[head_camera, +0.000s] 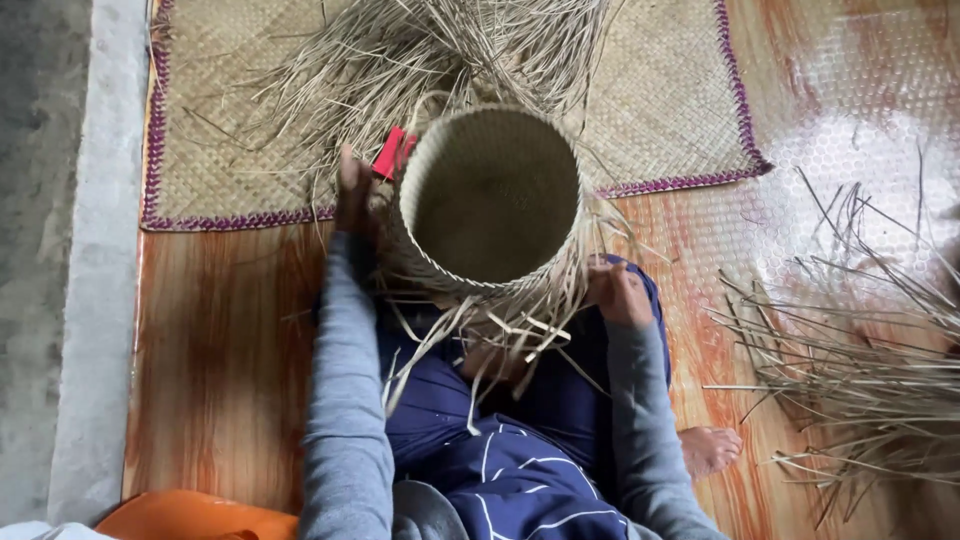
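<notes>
Woven basket (490, 195): pale straw-tan, fine plaited pattern, darker olive-tan inside. Red tool (392, 152) just left of basket rim. Mat (680, 90) behind basket: same straw-tan, checker weave, purple stitched border. Loose strips (860, 370) right of basket: dry beige-grey. Floor (220, 350) left of basket: orange-brown wood-grain print, glossy. Sleeves (345, 400) below basket: grey. Trousers (500, 470) below basket: navy blue, thin white lines. Orange thing (190, 518) far below-left of basket.
</notes>
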